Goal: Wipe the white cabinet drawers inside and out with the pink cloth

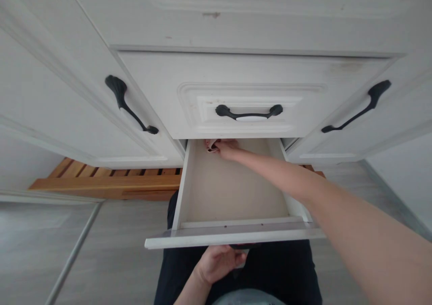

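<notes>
An open white drawer [236,192] juts out toward me, its pale bottom bare over most of its area. My right hand [227,148] reaches to its back left corner, fingers closed on a small pinkish cloth [212,145] that looks folded or crumpled. Part of those fingers lies in the shade under the cabinet front. Below the drawer front [232,239], my left hand [221,262] is curled at the drawer handle [245,246], which shows only as a dark strip with a pale part. The drawer's front edge hides some of the left fingers.
Above the open drawer is a closed drawer with a black handle [249,115]. Cabinet doors with black handles [130,106] [359,109] flank it. A slatted wooden bench [108,185] runs under the cabinet. My legs [280,269] are beneath the drawer, over grey flooring [131,246].
</notes>
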Available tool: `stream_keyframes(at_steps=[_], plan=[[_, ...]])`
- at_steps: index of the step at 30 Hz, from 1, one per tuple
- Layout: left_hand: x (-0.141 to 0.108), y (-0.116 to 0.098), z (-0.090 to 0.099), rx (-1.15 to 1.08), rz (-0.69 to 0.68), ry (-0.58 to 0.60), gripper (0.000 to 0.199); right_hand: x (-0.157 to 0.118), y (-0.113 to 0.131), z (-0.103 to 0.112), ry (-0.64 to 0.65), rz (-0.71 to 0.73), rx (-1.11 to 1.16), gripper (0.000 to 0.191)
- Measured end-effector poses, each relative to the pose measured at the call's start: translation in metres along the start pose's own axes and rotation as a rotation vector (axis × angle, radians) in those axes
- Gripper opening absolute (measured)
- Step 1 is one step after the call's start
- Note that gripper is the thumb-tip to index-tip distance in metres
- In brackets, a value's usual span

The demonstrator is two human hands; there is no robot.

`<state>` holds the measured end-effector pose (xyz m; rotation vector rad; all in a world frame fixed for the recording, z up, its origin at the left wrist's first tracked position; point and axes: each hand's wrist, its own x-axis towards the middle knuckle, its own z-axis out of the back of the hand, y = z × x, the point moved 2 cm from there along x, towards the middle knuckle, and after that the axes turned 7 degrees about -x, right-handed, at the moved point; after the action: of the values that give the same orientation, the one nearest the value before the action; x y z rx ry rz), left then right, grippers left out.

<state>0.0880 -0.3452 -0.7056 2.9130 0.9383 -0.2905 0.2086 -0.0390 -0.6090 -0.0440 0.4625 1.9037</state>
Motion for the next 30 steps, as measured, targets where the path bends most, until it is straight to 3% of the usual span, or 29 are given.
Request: stream_keyframes(at_steps=[3, 5, 9, 13, 15, 18, 23, 30], plan=[[-0.001, 0.000, 0.005, -0.017, -0.002, -0.010, 0.025, 0.019, 0.028, -0.003, 0.015, 0.089, -0.044, 0.036], [-0.001, 0.001, 0.008, -0.028, 0.007, -0.010, 0.028, 0.017, 0.040, -0.004, 0.044, 0.129, -0.075, 0.039], [0.000, 0.000, 0.013, -0.048, 0.010, 0.003, 0.036, -0.025, 0.057, -0.018, 0.185, 0.296, -0.118, 0.035], [0.002, 0.001, 0.017, -0.079, 0.003, -0.008, 0.046, -0.074, 0.085, -0.041, 0.318, 0.592, -0.210, 0.031], [0.001, 0.001, 0.017, -0.088, -0.008, -0.019, 0.050, -0.085, 0.100, -0.045, 0.385, 0.699, -0.279, 0.034], [0.000, 0.000, 0.012, -0.077, -0.028, -0.030, 0.050, -0.087, 0.111, -0.039, 0.478, 0.751, -0.353, 0.035], [-0.001, -0.003, 0.005, -0.054, -0.057, -0.017, 0.041, -0.089, 0.092, -0.025, 0.590, 0.759, -0.406, 0.029], [0.000, -0.003, 0.005, -0.036, -0.037, -0.006, 0.036, -0.122, 0.022, -0.016, 0.757, 0.592, -0.261, 0.009]])
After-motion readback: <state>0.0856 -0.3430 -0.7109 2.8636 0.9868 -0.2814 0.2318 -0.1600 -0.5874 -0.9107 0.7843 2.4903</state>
